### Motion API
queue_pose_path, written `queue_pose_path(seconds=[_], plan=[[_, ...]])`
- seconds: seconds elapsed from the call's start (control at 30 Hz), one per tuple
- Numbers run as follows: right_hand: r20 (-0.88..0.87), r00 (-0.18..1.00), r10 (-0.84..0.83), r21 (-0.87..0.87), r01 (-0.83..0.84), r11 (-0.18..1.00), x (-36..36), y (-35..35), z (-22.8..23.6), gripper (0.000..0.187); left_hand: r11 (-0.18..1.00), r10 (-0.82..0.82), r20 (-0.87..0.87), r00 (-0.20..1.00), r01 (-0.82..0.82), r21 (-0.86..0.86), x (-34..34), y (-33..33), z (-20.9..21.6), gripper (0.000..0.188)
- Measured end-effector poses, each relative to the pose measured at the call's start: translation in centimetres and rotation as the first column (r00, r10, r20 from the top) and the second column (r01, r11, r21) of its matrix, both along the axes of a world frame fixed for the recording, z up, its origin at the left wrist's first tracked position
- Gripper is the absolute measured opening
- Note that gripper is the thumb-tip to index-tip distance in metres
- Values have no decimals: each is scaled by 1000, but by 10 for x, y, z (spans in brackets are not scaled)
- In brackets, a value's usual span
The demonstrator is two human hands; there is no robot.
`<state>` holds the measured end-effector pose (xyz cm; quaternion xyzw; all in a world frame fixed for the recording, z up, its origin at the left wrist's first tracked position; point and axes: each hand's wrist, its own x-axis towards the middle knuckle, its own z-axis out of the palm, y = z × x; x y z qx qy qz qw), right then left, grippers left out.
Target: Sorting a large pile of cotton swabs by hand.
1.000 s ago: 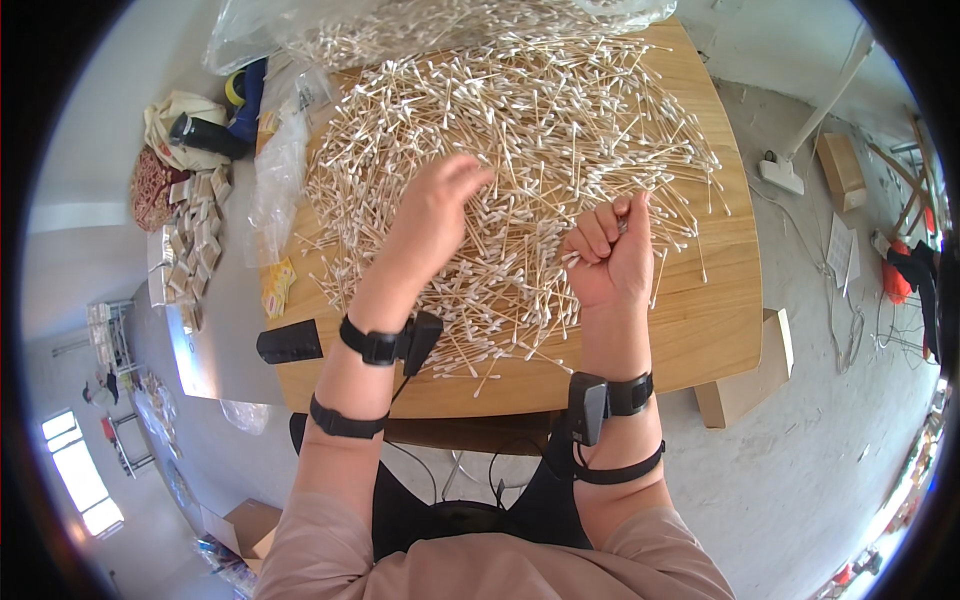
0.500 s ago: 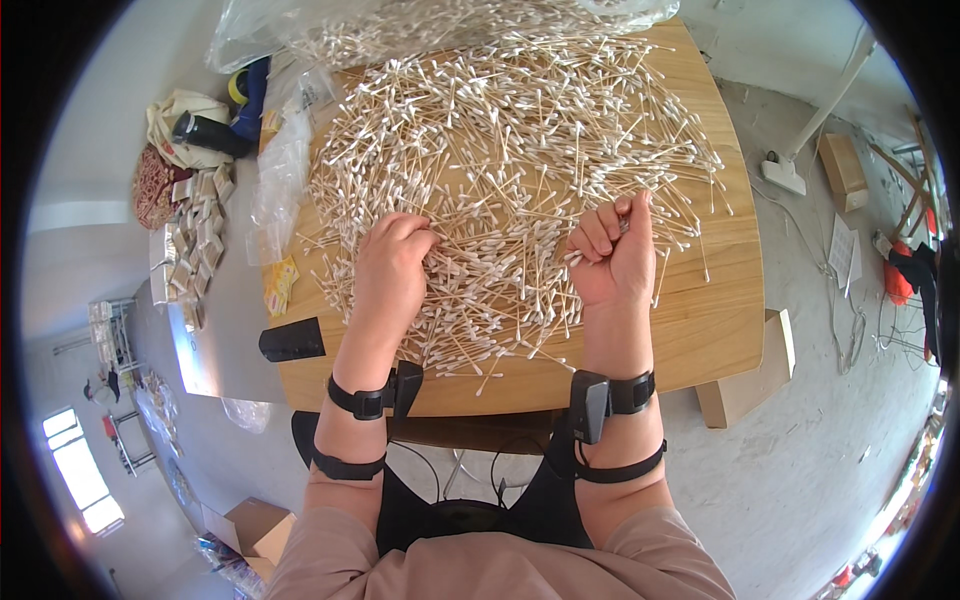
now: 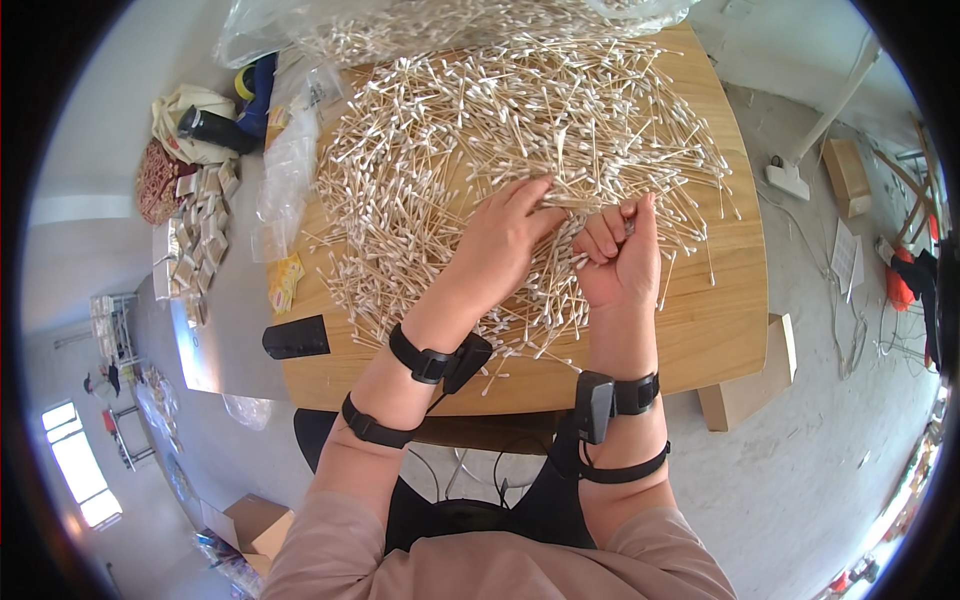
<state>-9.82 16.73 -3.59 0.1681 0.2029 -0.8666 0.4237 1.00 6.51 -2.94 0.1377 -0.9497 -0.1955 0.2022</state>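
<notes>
A large heap of cotton swabs (image 3: 400, 150) with white tips and pale wooden sticks covers much of the wooden table (image 3: 735, 310). My right hand (image 3: 622, 262) is closed in a loose fist over the heap's right side, and white swab tips show among its curled fingers. Close beside it on the left, my left hand (image 3: 500, 240) reaches across the swabs. Its thumb and bent fingers point toward the right hand in a pinch, with swabs between them; how many is hidden. Both forearms wear black straps with small black boxes.
A clear plastic bag (image 3: 480, 35) of swabs lies at the far edge. On the left are a black case (image 3: 296, 337), a yellow packet (image 3: 285, 283), clear plastic wrapping (image 3: 285, 190) and several small packs (image 3: 205, 235). An open cardboard box (image 3: 745, 375) stands on the floor at right.
My left hand has moved right and slightly away from me, from the heap's left part to beside my right hand. The right hand has stayed closed in nearly the same place.
</notes>
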Motion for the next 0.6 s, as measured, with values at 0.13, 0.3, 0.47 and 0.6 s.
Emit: queue_pose_path(seconds=[0.13,0.3,0.47,0.6], plan=[[-23,1000,8,-40,-9,999,-4,3,-4,35,996,87,-48,995,-88,-14,11,-7,6,28],[-6,1000,-9,6,10,1000,-4,2,2,35,991,82,133,988,-95,98,58,-2,33,26],[5,1000,-7,-16,7,1000,-4,3,-1,35,974,-40,266,963,-22,225,66,16,33,38],[5,1000,-3,-17,4,1000,-1,1,-1,35,996,57,225,973,-72,59,52,3,19,43]])
